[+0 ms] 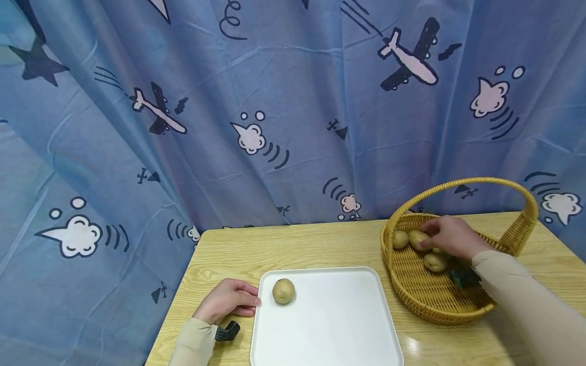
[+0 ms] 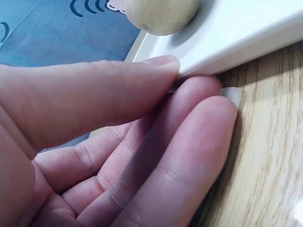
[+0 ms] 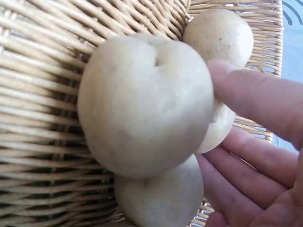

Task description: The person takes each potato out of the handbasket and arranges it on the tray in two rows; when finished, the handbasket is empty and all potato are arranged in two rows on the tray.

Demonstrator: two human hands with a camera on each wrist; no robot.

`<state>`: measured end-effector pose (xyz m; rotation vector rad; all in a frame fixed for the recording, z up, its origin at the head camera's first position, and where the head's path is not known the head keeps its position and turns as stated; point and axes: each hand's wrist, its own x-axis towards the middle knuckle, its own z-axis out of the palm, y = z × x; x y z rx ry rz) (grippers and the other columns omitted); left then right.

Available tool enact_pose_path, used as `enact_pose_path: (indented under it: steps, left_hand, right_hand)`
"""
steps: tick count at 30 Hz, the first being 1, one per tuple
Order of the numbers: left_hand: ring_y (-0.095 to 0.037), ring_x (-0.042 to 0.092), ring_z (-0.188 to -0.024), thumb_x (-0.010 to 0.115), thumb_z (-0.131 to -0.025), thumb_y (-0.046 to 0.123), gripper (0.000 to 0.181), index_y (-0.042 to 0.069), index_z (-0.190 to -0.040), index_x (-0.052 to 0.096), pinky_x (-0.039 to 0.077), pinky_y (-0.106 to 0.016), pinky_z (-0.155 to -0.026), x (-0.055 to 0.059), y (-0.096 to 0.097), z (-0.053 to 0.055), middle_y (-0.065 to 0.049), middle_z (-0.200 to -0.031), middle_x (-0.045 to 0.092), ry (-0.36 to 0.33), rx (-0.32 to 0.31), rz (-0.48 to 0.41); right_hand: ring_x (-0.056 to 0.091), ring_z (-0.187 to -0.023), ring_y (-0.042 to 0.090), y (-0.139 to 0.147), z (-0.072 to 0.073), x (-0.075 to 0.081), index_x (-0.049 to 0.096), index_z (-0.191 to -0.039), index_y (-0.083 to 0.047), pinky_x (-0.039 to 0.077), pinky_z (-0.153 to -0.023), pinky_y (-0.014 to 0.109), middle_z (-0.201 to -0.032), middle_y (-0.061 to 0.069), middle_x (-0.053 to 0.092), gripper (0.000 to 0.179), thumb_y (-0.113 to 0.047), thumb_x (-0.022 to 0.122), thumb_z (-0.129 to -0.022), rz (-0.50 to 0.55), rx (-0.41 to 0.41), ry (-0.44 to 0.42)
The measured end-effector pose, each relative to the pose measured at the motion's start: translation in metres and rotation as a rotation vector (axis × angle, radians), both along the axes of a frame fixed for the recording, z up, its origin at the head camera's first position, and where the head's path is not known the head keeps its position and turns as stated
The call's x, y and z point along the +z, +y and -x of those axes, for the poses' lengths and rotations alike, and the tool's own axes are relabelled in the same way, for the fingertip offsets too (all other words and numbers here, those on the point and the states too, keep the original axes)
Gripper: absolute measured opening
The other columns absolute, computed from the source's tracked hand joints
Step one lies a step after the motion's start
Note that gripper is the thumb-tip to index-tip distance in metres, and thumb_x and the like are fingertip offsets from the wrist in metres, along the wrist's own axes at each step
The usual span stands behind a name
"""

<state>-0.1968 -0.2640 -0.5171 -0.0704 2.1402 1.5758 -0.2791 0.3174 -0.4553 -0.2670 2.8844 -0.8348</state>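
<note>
My left hand [image 1: 231, 300] is at the left edge of a white tray [image 1: 329, 315]. In the left wrist view its thumb [image 2: 109, 94] lies on the tray's rim with fingers beneath, pinching it. One potato [image 1: 284, 291] sits on the tray near its far left corner. My right hand [image 1: 450, 237] reaches into a wicker basket [image 1: 412, 297] and grips a potato [image 1: 418, 240] between thumb and fingers. In the right wrist view, a nearer potato [image 3: 144, 106] partly hides the gripped potato [image 3: 218, 126]. More potatoes, one by the basket's left wall [image 1: 400, 239] and one nearer [image 1: 435, 262], lie around it.
The basket's tall handle [image 1: 462, 182] arches over the right hand. A light wooden table [image 1: 293, 244] carries tray and basket, with the basket right of the tray. Behind hangs a blue patterned curtain [image 1: 302, 127]. A dark wrist strap [image 1: 227, 331] shows at the left sleeve.
</note>
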Motion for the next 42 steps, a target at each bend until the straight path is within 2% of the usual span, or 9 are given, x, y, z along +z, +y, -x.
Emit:
enact_pose_path:
  steps: [10,17,24,28,30,33,36,40,42]
  left_hand:
    - [-0.015,0.077,-0.076,0.083,-0.093,0.009,0.033,-0.008,-0.120,0.073,0.071,-0.032,-0.074,-0.002,-0.001,-0.002,-0.009,-0.093,0.080,0.001,0.007,-0.003]
    - [-0.014,0.077,-0.076,0.082,-0.094,0.009,0.033,-0.008,-0.120,0.073,0.071,-0.032,-0.074,0.001,-0.004,-0.006,-0.009,-0.092,0.079,0.002,0.008,0.000]
    - [-0.015,0.077,-0.077,0.083,-0.094,0.009,0.034,-0.008,-0.121,0.073,0.071,-0.033,-0.075,0.001,-0.007,-0.007,-0.009,-0.093,0.080,-0.001,0.012,0.003]
    - [-0.015,0.077,-0.077,0.082,-0.094,0.009,0.033,-0.009,-0.121,0.073,0.071,-0.032,-0.075,0.001,-0.008,-0.007,-0.009,-0.094,0.079,0.002,0.017,0.002]
    - [-0.014,0.077,-0.077,0.082,-0.094,0.008,0.033,-0.009,-0.121,0.073,0.071,-0.032,-0.075,0.002,-0.008,-0.008,-0.009,-0.095,0.079,0.003,0.019,-0.001]
    - [-0.014,0.077,-0.077,0.082,-0.094,0.008,0.034,-0.009,-0.121,0.073,0.071,-0.032,-0.075,0.004,-0.007,-0.008,-0.011,-0.096,0.078,0.001,0.022,0.001]
    - [-0.014,0.077,-0.078,0.083,-0.094,0.009,0.035,-0.009,-0.122,0.073,0.071,-0.032,-0.076,0.004,-0.005,-0.007,-0.012,-0.098,0.078,-0.002,0.020,0.008]
    - [-0.015,0.077,-0.079,0.083,-0.094,0.010,0.035,-0.007,-0.122,0.073,0.071,-0.032,-0.077,0.003,-0.002,-0.002,-0.012,-0.098,0.080,-0.003,0.003,0.004]
    - [-0.015,0.077,-0.078,0.083,-0.094,0.010,0.034,-0.007,-0.122,0.074,0.071,-0.032,-0.077,0.002,0.001,0.001,-0.012,-0.098,0.081,-0.003,-0.004,0.001]
  right_hand:
    - [0.072,-0.108,0.043,-0.005,-0.002,0.003,0.073,-0.128,0.010,0.063,-0.091,0.057,-0.123,0.029,0.075,0.053,-0.025,0.087,-0.091,-0.011,0.020,0.030]
    - [0.070,-0.115,0.042,-0.015,-0.015,0.022,0.074,-0.132,0.004,0.059,-0.099,0.057,-0.125,0.024,0.077,0.055,-0.028,0.087,-0.089,0.001,0.009,0.064]
    - [0.070,-0.122,0.045,-0.026,-0.048,0.044,0.071,-0.138,0.002,0.059,-0.100,0.055,-0.129,0.022,0.077,0.061,-0.034,0.088,-0.091,0.002,0.043,0.120]
    - [0.073,-0.119,0.043,-0.037,-0.073,0.054,0.074,-0.136,-0.001,0.063,-0.095,0.052,-0.125,0.020,0.079,0.060,-0.037,0.088,-0.090,-0.002,0.043,0.150]
    - [0.075,-0.115,0.040,-0.044,-0.086,0.057,0.076,-0.134,-0.005,0.065,-0.090,0.046,-0.123,0.018,0.080,0.059,-0.040,0.089,-0.090,0.003,0.035,0.161]
    - [0.078,-0.108,0.035,-0.055,-0.104,0.058,0.077,-0.132,-0.007,0.067,-0.083,0.043,-0.120,0.016,0.081,0.059,-0.043,0.091,-0.088,0.014,0.036,0.190]
    - [0.080,-0.103,0.028,-0.068,-0.121,0.055,0.080,-0.130,-0.013,0.066,-0.079,0.033,-0.116,0.010,0.082,0.056,-0.044,0.093,-0.085,0.029,0.031,0.221]
    - [0.080,-0.104,0.020,-0.087,-0.139,0.049,0.081,-0.127,-0.020,0.064,-0.081,0.024,-0.117,0.003,0.083,0.051,-0.042,0.095,-0.083,0.065,0.043,0.268]
    - [0.079,-0.105,0.016,-0.098,-0.143,0.045,0.081,-0.127,-0.020,0.064,-0.083,0.024,-0.119,0.003,0.082,0.049,-0.039,0.095,-0.084,0.122,0.066,0.274]
